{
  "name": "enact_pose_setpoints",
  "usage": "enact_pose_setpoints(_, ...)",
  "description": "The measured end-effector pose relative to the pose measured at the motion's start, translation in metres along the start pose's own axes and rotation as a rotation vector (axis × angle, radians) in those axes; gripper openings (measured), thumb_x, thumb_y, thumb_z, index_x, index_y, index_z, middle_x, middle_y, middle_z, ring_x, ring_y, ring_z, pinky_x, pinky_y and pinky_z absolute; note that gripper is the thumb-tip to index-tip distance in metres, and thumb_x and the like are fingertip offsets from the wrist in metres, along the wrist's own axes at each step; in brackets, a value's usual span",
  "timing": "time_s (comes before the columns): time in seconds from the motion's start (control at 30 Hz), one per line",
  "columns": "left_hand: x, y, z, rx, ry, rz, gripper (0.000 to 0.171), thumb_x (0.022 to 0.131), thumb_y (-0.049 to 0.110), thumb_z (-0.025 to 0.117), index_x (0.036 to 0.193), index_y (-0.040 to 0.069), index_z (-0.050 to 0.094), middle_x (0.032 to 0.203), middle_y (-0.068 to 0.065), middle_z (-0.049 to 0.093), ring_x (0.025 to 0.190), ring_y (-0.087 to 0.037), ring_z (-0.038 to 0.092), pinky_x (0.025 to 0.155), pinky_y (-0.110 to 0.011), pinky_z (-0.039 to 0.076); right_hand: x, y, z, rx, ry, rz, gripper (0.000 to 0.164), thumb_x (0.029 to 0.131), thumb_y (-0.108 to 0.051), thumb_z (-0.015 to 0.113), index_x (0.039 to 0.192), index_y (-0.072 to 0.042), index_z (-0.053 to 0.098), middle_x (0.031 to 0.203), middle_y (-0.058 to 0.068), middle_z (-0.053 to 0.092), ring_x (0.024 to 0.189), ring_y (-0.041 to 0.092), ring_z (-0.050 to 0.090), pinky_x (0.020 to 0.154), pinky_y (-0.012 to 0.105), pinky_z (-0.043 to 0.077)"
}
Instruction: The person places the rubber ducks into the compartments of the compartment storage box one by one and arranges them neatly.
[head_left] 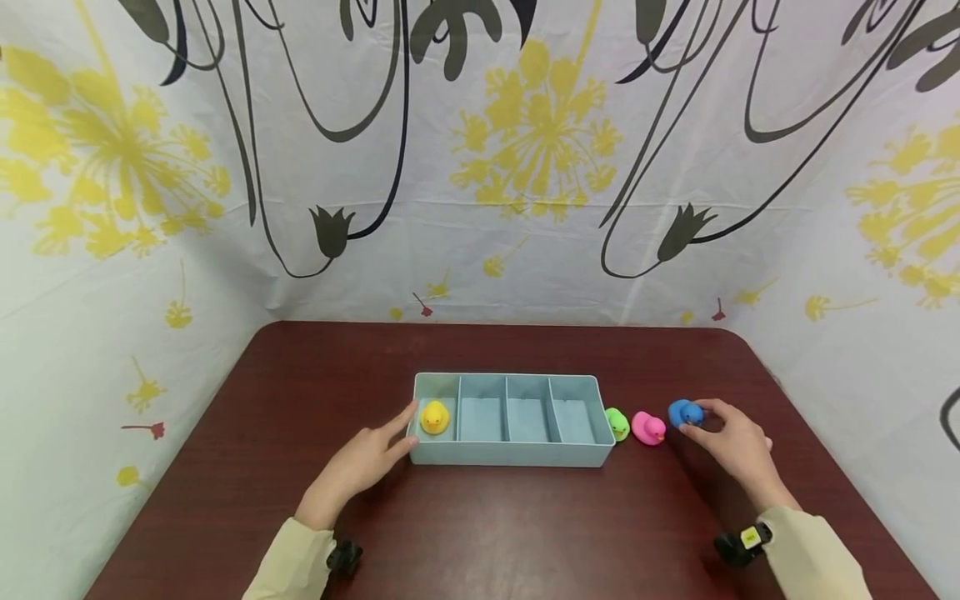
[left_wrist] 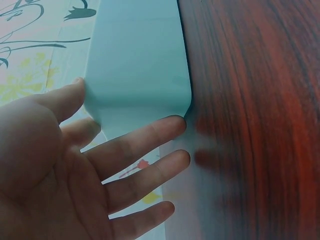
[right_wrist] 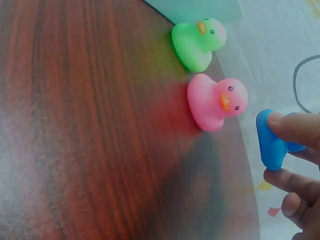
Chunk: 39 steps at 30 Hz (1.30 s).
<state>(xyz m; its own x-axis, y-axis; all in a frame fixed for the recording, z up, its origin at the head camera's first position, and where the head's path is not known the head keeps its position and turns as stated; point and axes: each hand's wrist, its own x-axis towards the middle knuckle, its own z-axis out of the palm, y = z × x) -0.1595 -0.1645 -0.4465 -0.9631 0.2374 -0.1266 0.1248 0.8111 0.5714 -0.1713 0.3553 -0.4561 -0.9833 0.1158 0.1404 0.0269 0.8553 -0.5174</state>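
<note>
My right hand [head_left: 738,450] pinches a blue rubber duck [head_left: 682,412] between thumb and fingers; in the right wrist view the thumb lies across the blue duck [right_wrist: 271,145]. My left hand [head_left: 354,465] touches the left end of a pale blue box [head_left: 513,455] that has several compartments in a row. Its fingers [left_wrist: 145,142] are spread and fairly straight, as the left wrist view shows. A yellow rubber duck [head_left: 434,417] sits in the leftmost compartment. Left of the blue duck, a pink rubber duck [head_left: 648,428] and a green rubber duck [head_left: 617,424] stand on the table.
All of this is on a dark red-brown wooden table [head_left: 480,533]. The green duck is right beside the box's right end, with the pink one next to it. Behind and around the table hangs a white cloth [head_left: 465,242] with yellow and grey plant prints.
</note>
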Motion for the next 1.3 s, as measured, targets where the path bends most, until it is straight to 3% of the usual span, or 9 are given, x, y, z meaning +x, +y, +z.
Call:
enact_pose_setpoints(0.1, 0.0, -0.001, 0.0, 0.002, -0.01, 0.0, 0.063, 0.096, 0.041, 0.054, 0.152, 0.029, 0.027, 0.102, -0.009, 0.068, 0.082, -0.014, 0.063, 0.083, -0.044, 0.049, 0.002, -0.005, -0.003, 0.007, 0.004, -0.01, 0.06, 0.084, -0.047, 0.069, 0.123, -0.003, 0.056, 0.113, 0.027, 0.061, 0.102, 0.044, 0.054, 0.075, 0.055, 0.023)
enact_pose_setpoints(0.23, 0.0, -0.001, 0.0, 0.003, -0.014, -0.002, 0.063, 0.096, 0.042, 0.053, 0.152, 0.029, 0.026, 0.077, -0.001, 0.06, 0.069, -0.01, 0.056, 0.077, -0.04, 0.048, 0.006, -0.014, -0.005, 0.017, 0.012, -0.043, 0.058, 0.084, -0.046, 0.07, 0.122, -0.004, 0.057, 0.111, 0.025, 0.062, 0.102, 0.044, 0.055, 0.076, 0.054, 0.023)
enact_pose_setpoints(0.57, 0.0, -0.001, 0.0, 0.008, 0.017, -0.005, 0.062, 0.096, 0.041, 0.054, 0.151, 0.029, 0.028, 0.107, -0.011, 0.068, 0.083, -0.015, 0.062, 0.081, -0.043, 0.049, 0.013, -0.035, -0.008, 0.045, 0.031, -0.137, 0.051, 0.085, -0.039, 0.071, 0.12, -0.004, 0.058, 0.11, 0.024, 0.062, 0.101, 0.044, 0.056, 0.077, 0.057, 0.022)
enact_pose_setpoints(0.67, 0.0, -0.001, 0.0, 0.003, 0.02, -0.008, 0.062, 0.096, 0.041, 0.054, 0.151, 0.03, 0.028, 0.107, -0.01, 0.068, 0.086, -0.016, 0.063, 0.083, -0.044, 0.049, 0.013, -0.042, -0.008, 0.055, 0.029, -0.147, 0.051, 0.085, -0.039, 0.071, 0.12, -0.004, 0.058, 0.111, 0.023, 0.061, 0.102, 0.044, 0.056, 0.078, 0.059, 0.023)
enact_pose_setpoints(0.87, -0.001, -0.001, -0.002, 0.001, 0.007, 0.005, 0.062, 0.096, 0.042, 0.053, 0.151, 0.029, 0.028, 0.091, -0.005, 0.068, 0.08, -0.014, 0.063, 0.081, -0.043, 0.049, 0.015, -0.057, -0.003, 0.065, 0.0, -0.135, 0.052, 0.085, -0.04, 0.071, 0.121, -0.006, 0.058, 0.114, 0.023, 0.06, 0.106, 0.044, 0.054, 0.08, 0.059, 0.024)
enact_pose_setpoints(1.03, -0.002, -0.001, -0.003, 0.0, -0.009, 0.008, 0.062, 0.097, 0.042, 0.052, 0.152, 0.03, 0.025, 0.065, 0.001, 0.055, 0.057, -0.011, 0.049, 0.07, -0.037, 0.046, 0.02, -0.072, 0.003, 0.087, -0.028, -0.136, 0.053, 0.085, -0.042, 0.071, 0.122, -0.006, 0.058, 0.117, 0.022, 0.059, 0.11, 0.044, 0.052, 0.083, 0.061, 0.024)
enact_pose_setpoints(1.17, -0.002, -0.001, -0.002, -0.008, -0.015, 0.015, 0.063, 0.097, 0.041, 0.052, 0.152, 0.03, 0.023, 0.058, 0.001, 0.048, 0.049, -0.013, 0.038, 0.064, -0.033, 0.041, 0.023, -0.083, 0.01, 0.113, -0.039, -0.139, 0.052, 0.084, -0.042, 0.071, 0.121, -0.007, 0.058, 0.117, 0.021, 0.06, 0.111, 0.043, 0.052, 0.084, 0.059, 0.023)
enact_pose_setpoints(1.3, -0.002, -0.001, -0.002, -0.008, -0.003, 0.025, 0.064, 0.097, 0.041, 0.053, 0.152, 0.03, 0.025, 0.06, 0.002, 0.048, 0.052, -0.012, 0.042, 0.066, -0.033, 0.043, 0.025, -0.095, 0.015, 0.117, -0.04, -0.147, 0.052, 0.083, -0.04, 0.072, 0.121, -0.007, 0.058, 0.115, 0.019, 0.06, 0.111, 0.043, 0.052, 0.083, 0.056, 0.024)
